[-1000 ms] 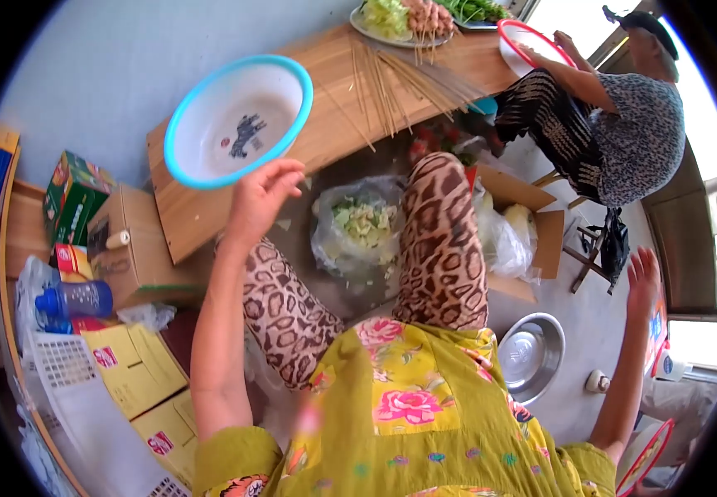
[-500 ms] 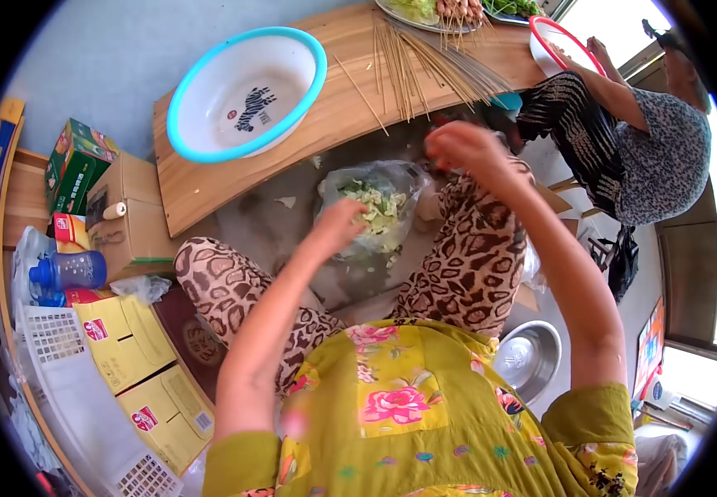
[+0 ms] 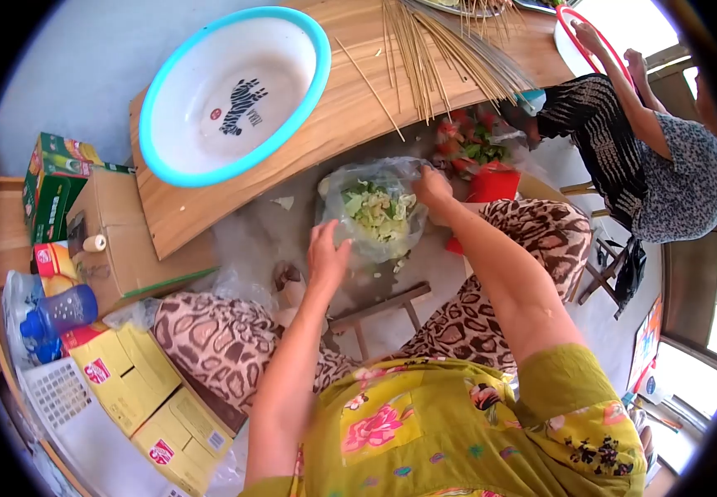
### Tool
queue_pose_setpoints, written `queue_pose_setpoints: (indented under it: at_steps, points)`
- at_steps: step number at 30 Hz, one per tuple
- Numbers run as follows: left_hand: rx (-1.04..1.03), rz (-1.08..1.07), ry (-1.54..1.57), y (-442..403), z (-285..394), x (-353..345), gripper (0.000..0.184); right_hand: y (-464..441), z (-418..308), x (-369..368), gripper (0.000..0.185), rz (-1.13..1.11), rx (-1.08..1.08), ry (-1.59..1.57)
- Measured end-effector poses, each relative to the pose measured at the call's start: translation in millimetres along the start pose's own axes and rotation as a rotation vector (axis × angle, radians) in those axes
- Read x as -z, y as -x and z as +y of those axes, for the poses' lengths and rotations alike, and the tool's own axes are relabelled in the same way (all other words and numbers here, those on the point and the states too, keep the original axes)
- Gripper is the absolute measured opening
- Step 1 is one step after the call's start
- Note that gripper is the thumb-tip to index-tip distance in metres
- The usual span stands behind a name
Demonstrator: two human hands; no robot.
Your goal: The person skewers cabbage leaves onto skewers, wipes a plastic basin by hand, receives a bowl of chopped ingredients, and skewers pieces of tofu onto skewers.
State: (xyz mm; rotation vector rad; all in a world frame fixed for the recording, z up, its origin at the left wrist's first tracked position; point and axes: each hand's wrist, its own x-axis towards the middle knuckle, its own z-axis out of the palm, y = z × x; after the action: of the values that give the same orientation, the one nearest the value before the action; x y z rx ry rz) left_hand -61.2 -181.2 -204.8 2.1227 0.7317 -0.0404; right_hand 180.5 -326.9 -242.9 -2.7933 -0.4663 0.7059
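A transparent plastic bag [image 3: 337,184] sits on the floor between my knees, its top spread wide. Chopped leafy scraps [image 3: 379,214], pale green and yellowish, fill it. My right hand [image 3: 434,189] has its fingers closed on the bag's right edge. At the lower left side of the bag is my left hand [image 3: 328,257], thumb and fingers apart, with nothing in it; whether it touches the plastic I cannot tell.
A wooden table [image 3: 168,211] carries a blue-rimmed basin [image 3: 209,157] and many skewers [image 3: 437,62]. Cartons [image 3: 114,219] and a blue bottle [image 3: 64,311] stand left. Beyond my right knee are a red container [image 3: 492,184] and a seated person [image 3: 681,170] by a red-rimmed basin [image 3: 578,54].
My right hand has come down from the raised position to the bag's right edge and closed there. My left hand has drawn back from over the scraps. My knees are wider apart.
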Motion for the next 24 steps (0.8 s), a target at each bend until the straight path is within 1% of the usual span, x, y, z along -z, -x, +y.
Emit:
queue_pose_setpoints:
  at_steps: [1, 2, 3, 4, 5, 6, 7, 9, 10, 11, 12, 13, 14, 15, 16, 17, 18, 19, 20, 21, 22, 23, 24]
  points:
    - [0.033, 0.123, 0.083, -4.3, -1.2, -2.7, 0.058, -3.0, 7.2, -5.5, 0.041, -0.004, -0.01, 0.002]
    - [0.036, 0.115, 0.086, -7.0, -5.3, -6.6, 0.058, -4.7, 14.1, -11.7, 0.046, 0.004, -0.045, -0.022]
    - [0.048, 0.164, 0.054, -9.1, -12.8, -11.6, 0.065, -5.5, 19.2, -16.9, 0.051, 0.012, -0.079, -0.046]
    - [0.057, 0.214, 0.022, -12.0, -15.3, -12.5, 0.072, -8.2, 25.8, -27.2, 0.051, 0.008, -0.086, -0.045]
    - [0.061, 0.208, 0.019, -14.6, -15.9, -15.1, 0.072, -10.5, 31.8, -38.2, 0.054, 0.063, -0.126, -0.113]
    - [0.149, 0.152, -0.018, -15.6, -11.1, -15.2, 0.076, -12.6, 34.7, -46.4, 0.057, 0.117, -0.165, -0.183]
    - [0.238, 0.098, -0.057, -16.3, -8.7, -16.1, 0.081, -15.9, 37.1, -54.2, 0.057, 0.108, -0.166, -0.187]
    - [0.236, 0.124, -0.1, -22.6, -21.7, -33.4, 0.08, -19.7, 42.2, -68.7, 0.055, 0.236, -0.186, -0.221]
    - [0.227, 0.154, -0.133, -26.1, -27.0, -38.1, 0.079, -29.0, 54.6, -83.3, 0.055, 0.231, -0.19, -0.228]
    - [0.227, 0.15, -0.138, -29.5, -25.5, -34.1, 0.079, -46.7, 74.9, -107.0, 0.046, 0.112, -0.202, -0.229]
    - [0.342, 0.038, -0.083, -33.6, -19.5, -28.5, 0.072, -64.1, 91.3, -130.2, 0.038, -0.006, -0.213, -0.229]
    - [0.455, -0.074, -0.026, -35.9, -15.5, -25.9, 0.065, -81.6, 102.7, -152.7, 0.038, -0.006, -0.217, -0.23]
    - [0.452, -0.079, -0.026, -38.4, -26.2, -30.0, 0.065, -99.5, 114.9, -172.9, 0.03, -0.056, 0.165, 0.288]
    - [0.441, -0.095, 0.048, -42.0, -48.5, -37.0, 0.054, -106.2, 123.5, -180.6, 0.024, -0.106, 0.549, 0.805]
    - [0.43, -0.108, 0.122, -44.4, -64.5, -40.7, 0.044, -80.2, 102.3, -142.2, 0.023, -0.135, 0.382, 0.467]
    - [0.426, -0.108, 0.122, -44.6, -72.3, -40.2, 0.044, -51.1, 77.4, -99.1, 0.021, -0.124, 0.226, 0.039]
    - [0.426, -0.019, 0.17, -43.4, -78.5, -38.6, 0.038, -20.4, 50.4, -53.3, 0.021, -0.058, 0.104, -0.327]
    - [0.426, 0.073, 0.218, -41.6, -80.1, -37.1, 0.031, -13.4, 39.6, -38.9, 0.021, -0.055, 0.106, -0.328]
    - [0.422, 0.076, 0.22, -39.6, -78.5, -36.1, 0.031, -9.1, 31.9, -27.9, 0.021, -0.1, 0.139, -0.383]
    - [0.377, 0.152, 0.181, -37.5, -75.1, -34.9, 0.033, -5.6, 25.4, -18.3, 0.021, -0.144, 0.172, -0.436]
    - [0.331, 0.229, 0.143, -35.0, -68.6, -32.5, 0.035, -3.2, 18.3, -8.6, 0.021, -0.138, 0.177, -0.432]
    - [0.281, 0.277, 0.036, -31.1, -59.9, -34.3, 0.042, -0.8, 10.7, 1.2, 0.018, -0.318, 0.189, -0.515]
    - [0.274, 0.281, 0.041, -31.1, -63.4, -44.7, 0.042, 2.7, 4.2, 8.2, 0.015, -0.499, 0.199, -0.597]
